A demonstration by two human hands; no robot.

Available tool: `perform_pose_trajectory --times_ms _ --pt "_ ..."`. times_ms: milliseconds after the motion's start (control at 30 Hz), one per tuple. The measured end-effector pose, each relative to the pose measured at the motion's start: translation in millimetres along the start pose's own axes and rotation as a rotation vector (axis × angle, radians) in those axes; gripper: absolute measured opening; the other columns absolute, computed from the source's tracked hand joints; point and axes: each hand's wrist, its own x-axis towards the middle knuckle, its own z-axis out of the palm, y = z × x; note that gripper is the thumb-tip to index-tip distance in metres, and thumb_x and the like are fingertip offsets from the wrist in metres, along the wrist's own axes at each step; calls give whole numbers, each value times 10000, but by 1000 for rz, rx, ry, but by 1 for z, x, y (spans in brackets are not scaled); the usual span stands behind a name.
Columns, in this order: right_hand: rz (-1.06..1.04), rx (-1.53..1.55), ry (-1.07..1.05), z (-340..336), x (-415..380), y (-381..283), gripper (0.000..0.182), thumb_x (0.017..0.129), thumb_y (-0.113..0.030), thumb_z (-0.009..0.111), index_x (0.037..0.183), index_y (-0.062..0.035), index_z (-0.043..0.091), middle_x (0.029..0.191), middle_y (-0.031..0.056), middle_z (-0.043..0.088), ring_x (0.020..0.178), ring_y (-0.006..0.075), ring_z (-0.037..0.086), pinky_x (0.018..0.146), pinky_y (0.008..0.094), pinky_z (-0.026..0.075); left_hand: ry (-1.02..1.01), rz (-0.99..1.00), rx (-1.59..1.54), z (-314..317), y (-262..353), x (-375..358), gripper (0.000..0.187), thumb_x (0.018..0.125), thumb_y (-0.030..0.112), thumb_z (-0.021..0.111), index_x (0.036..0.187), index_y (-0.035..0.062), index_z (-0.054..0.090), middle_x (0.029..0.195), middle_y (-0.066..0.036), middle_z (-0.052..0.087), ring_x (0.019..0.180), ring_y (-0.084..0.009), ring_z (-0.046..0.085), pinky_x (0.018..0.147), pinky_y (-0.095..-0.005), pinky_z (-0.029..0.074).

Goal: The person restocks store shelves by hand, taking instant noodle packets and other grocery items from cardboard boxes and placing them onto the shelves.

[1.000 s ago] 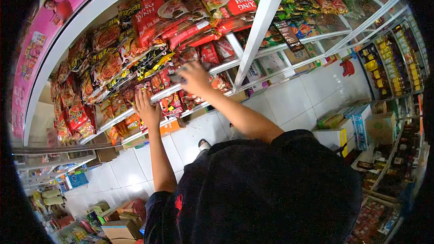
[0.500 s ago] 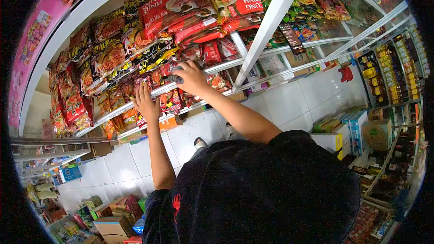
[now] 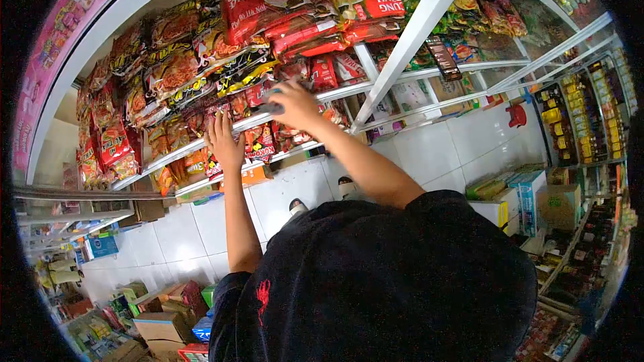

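Observation:
My left hand (image 3: 224,142) rests on the white shelf rail (image 3: 189,157), its fingers spread and nothing in them. To its right, my right hand (image 3: 295,105) is closed round a dark cloth (image 3: 271,107) at the same rail; the cloth is partly hidden and smeared by motion. Behind the hands lie black and yellow noodle packs (image 3: 172,70) and a stack of large red packs (image 3: 268,0). Small red packets (image 3: 323,72) stand just beyond my right hand. Red Kokomi packs (image 3: 259,144) show below the rail, between the hands.
A slanted white post (image 3: 419,33) divides the shelves right of my right hand. Green packs (image 3: 456,10) lie past it. Cardboard boxes (image 3: 559,206) stand on the right, more boxes (image 3: 161,328) at the lower left. White floor tiles (image 3: 178,236) run below the shelf.
The view has shifted slightly, so the shelf appears further right. My right hand blurs along the rail with the cloth. My left hand stays on the rail.

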Motion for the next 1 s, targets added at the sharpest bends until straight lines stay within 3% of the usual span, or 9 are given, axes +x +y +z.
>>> perform_pose_trajectory --times_ms 133,267,467,700,833,867,933,967,1000 --pt "120 -98 197 -52 -21 67 297 565 -150 707 846 -126 613 919 54 555 887 291 490 801 396 403 -4 10 -5 -2 2 3 717 659 242 649 1299 164 336 1339 -48 340 1234 -274 284 1017 -461 154" --pt "275 -191 236 -42 -18 50 257 583 -138 689 828 -128 614 920 71 547 905 288 473 793 398 395 -21 -7 -25 -6 4 2 713 665 225 649 1302 163 335 1335 -46 342 1236 -277 277 1020 -455 146" --pt "-27 66 -70 0 3 -11 299 584 -178 697 867 -148 606 968 47 527 980 271 457 847 387 402 -3 -1 -36 -6 5 2 721 669 215 646 1311 166 322 1335 -39 341 1242 -265 273 1021 -450 141" --pt "241 -257 202 -48 -16 54 320 576 -178 705 878 -130 613 938 68 534 934 281 463 819 388 400 -8 2 -45 -6 4 2 725 666 220 652 1310 169 325 1340 -29 336 1253 -260 261 1024 -455 142" --pt "33 -92 53 7 -3 -1 291 600 -188 692 875 -135 612 974 71 523 972 296 460 838 414 411 -13 -4 -38 -7 4 1 730 662 217 652 1311 171 323 1342 -22 336 1245 -263 271 1024 -463 146" --pt "100 -39 -96 -4 -1 -18 386 586 -153 687 956 -143 577 1006 92 500 1039 306 442 865 404 413 -11 -1 -36 -6 3 2 730 662 217 652 1311 171 323 1342 -22 336 1245 -263 271 1024 -463 146" --pt "51 68 -10 -23 0 -7 513 570 -120 688 1051 -153 515 1040 112 469 1037 313 440 863 401 415 -29 -7 -22 -4 2 1 731 662 211 652 1312 167 321 1344 -23 332 1236 -268 282 1023 -469 145" --pt "275 129 -33 -42 -3 -2 614 548 -111 705 1111 -167 468 1079 128 444 984 332 445 856 413 400 -22 5 -29 -4 2 1 722 662 209 653 1305 159 327 1346 -32 329 1229 -273 289 1019 -476 146" --pt "186 -8 159 -47 -9 27 600 541 -156 722 1091 -169 483 1047 144 453 957 333 448 854 417 375 -24 12 -27 -4 2 1 722 662 209 653 1305 159 327 1346 -32 329 1229 -273 289 1019 -476 146"
